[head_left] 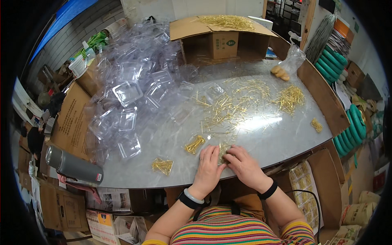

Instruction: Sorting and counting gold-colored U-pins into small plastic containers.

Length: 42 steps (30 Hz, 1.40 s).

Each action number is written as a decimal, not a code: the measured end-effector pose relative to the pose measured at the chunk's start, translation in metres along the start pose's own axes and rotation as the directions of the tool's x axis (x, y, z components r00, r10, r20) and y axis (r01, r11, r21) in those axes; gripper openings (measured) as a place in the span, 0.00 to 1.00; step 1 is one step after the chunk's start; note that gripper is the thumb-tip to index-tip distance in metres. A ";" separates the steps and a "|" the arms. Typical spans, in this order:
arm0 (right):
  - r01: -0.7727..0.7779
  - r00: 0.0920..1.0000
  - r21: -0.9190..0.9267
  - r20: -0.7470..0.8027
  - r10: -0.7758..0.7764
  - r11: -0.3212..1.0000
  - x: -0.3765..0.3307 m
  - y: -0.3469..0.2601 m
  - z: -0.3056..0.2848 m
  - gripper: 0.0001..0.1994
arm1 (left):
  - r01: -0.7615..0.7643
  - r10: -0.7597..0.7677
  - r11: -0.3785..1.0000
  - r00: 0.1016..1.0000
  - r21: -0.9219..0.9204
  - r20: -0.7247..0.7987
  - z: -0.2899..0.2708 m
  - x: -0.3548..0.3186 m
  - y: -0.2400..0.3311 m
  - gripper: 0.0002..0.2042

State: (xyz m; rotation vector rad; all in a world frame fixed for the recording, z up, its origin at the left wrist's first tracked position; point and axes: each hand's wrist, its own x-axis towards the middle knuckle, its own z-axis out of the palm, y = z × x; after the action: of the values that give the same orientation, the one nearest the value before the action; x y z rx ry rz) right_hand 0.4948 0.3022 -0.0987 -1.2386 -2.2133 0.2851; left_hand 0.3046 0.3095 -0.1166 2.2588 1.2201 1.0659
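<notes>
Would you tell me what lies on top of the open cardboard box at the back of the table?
A loose heap of gold pins lies on the cardboard box, over its flap. Anything under the heap is covered; the box's dark inside shows little.

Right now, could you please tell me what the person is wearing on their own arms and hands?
The left hand has a thin ring on one finger, and its wrist carries a pale translucent bangle beside a black band. The right hand is bare, with a black wristband. Both forearms are bare; striped multicoloured short sleeves end in yellow cuffs.

gold pin bundle (223, 152) mostly hidden under both hands
</notes>
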 end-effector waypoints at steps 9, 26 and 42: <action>-0.010 1.000 -0.124 0.012 0.012 0.992 0.002 -0.010 -0.031 0.20 | -0.040 0.035 0.995 0.998 0.097 0.049 0.000 -0.003 -0.004 0.30; 0.127 0.973 -0.133 0.212 -0.097 0.983 0.024 0.007 -0.035 0.24 | -0.001 0.001 1.000 1.000 0.018 0.001 0.000 -0.004 -0.006 0.25; -0.067 0.994 0.382 -0.058 0.096 0.922 -0.001 -0.033 0.013 0.24 | -0.070 0.066 0.988 0.997 0.139 0.039 0.003 -0.002 -0.001 0.25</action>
State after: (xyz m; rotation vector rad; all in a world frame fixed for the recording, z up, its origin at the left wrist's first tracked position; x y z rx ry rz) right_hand 0.4643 0.2844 -0.0950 -1.1057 -1.9264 0.6569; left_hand 0.3056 0.3087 -0.1200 2.4304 1.2480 0.9887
